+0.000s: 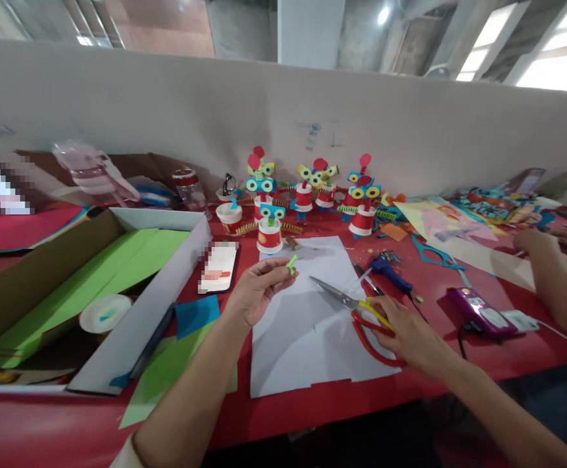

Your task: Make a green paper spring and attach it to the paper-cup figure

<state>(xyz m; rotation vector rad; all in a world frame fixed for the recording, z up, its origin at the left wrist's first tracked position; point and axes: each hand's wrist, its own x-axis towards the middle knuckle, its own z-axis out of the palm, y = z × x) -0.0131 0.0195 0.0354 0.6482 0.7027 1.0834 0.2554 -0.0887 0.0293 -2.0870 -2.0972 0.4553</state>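
Observation:
My left hand pinches a small light-green paper strip above a white paper sheet. On the right of the sheet, my right hand has its fingers on the handles of a pair of scissors. One handle is red, the other yellow and red, and the blades point left toward my left hand. Just beyond the strip stands a paper-cup figure with a blue eye piece and folded paper arms. A blue hot glue gun lies right of the scissors, beside a black pen.
Several more cup figures stand along the back by the white partition. At left is a box of green paper sheets, with a phone beside it. A purple power strip lies at right, near another person's hands.

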